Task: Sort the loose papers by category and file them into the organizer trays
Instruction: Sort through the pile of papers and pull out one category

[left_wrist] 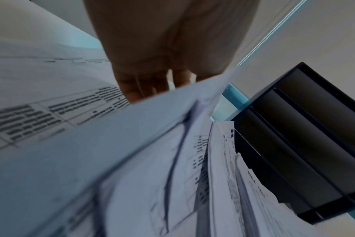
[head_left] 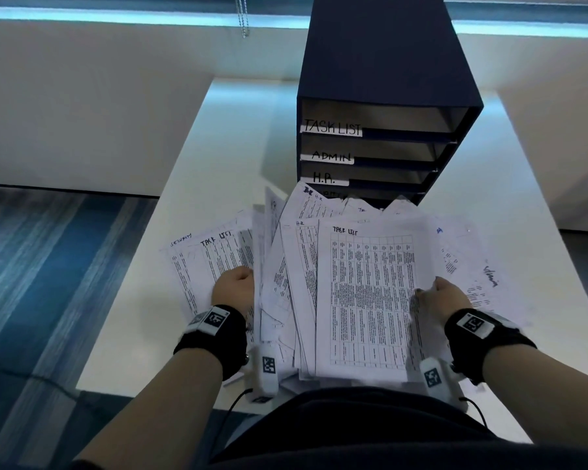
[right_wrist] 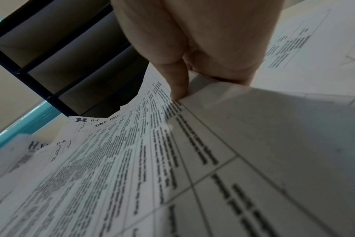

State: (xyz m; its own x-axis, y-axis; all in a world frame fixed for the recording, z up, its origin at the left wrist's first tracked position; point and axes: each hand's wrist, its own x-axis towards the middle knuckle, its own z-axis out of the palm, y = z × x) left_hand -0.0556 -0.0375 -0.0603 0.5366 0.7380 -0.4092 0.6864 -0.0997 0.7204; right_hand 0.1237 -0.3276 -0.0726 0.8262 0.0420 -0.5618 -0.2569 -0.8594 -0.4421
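Observation:
A thick, fanned pile of printed sheets [head_left: 296, 283] is lifted off the white desk [head_left: 231, 130] in front of me. Its top sheet [head_left: 370, 300] is headed TASK LIST; sheets behind it are marked H.R. My left hand [head_left: 246, 283] grips the pile's left edge, its fingers [left_wrist: 144, 89] hidden behind the paper. My right hand [head_left: 430, 292] pinches the top sheet's [right_wrist: 172, 160] right edge, thumb [right_wrist: 178, 80] on top. The navy organizer [head_left: 384, 62] stands behind the pile, with trays labelled TASK LIST [head_left: 331, 127], ADMIN [head_left: 330, 156] and H.R. [head_left: 323, 178]; a lower tray is hidden.
More sheets lie flat on the desk: some at the left [head_left: 197, 259] marked SECURITY and TASK LIST, others at the right [head_left: 479, 276] with handwriting. A white wall and window sill run behind the desk. Blue striped carpet [head_left: 48, 266] lies to the left.

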